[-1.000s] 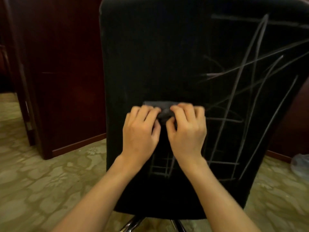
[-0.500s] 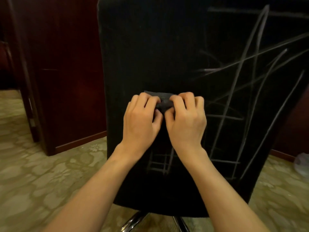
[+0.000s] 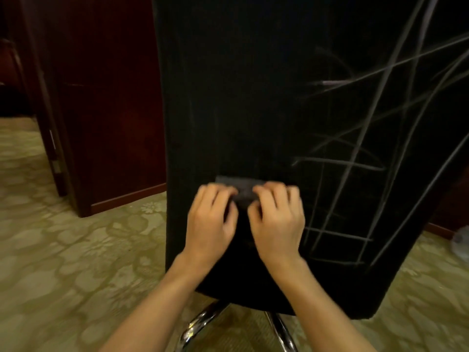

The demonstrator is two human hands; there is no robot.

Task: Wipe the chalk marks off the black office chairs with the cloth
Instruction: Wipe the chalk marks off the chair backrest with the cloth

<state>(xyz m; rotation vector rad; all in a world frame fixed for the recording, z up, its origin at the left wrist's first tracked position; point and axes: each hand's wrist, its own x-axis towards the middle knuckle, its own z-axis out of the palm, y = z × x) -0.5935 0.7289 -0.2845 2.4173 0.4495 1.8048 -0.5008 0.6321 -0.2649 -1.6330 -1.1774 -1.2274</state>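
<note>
Both hands, the left hand (image 3: 212, 219) and right hand (image 3: 278, 219), are gripping the cloth (image 3: 242, 187) with curled fingers, having slid it lower down the chair back (image 3: 228, 97); chalk marks (image 3: 355, 161) to the right are remaining unwiped.

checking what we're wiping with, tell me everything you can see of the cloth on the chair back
The cloth is small, dark grey and folded into a flat, roughly rectangular pad; it looks like soft fabric. It lies against the lower part of the black chair back, with its straight top edge showing above the fingers. The left hand and right hand sit side by side on it, fingers curled over it, hiding most of it. Chalk marks lie to its right.
</note>
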